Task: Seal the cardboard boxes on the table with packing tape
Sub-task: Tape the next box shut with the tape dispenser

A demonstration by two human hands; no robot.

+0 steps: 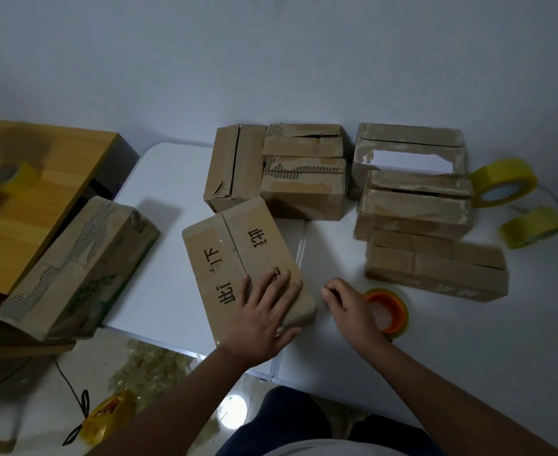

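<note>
A cardboard box with black handwritten characters [243,268] is laid flat on the white table [165,258], at its near edge and slightly turned. The left hand [264,311] is pressed onto the near right corner of this box, the fingers spread wide and straight across the top face, the thumb set against the near right side. The centre seam of the box runs just left of the fingertips.

The right hand [350,307] is rested on the table just right of the box, apart from it, with its fingers loosely curled; nothing is seen held between them. An orange-cored tape roll [391,311] is lying flat just right of this hand, partly covered by the wrist, and whether it is touched cannot be told.

Further boxes are grouped at the far side: three close together [277,169] and a stack of worn ones [415,199] to the right. Two yellow tape rolls [504,182] are placed at the far right. Another box [80,268] is tilted off the table's left edge, beside a wooden surface [24,192].
</note>
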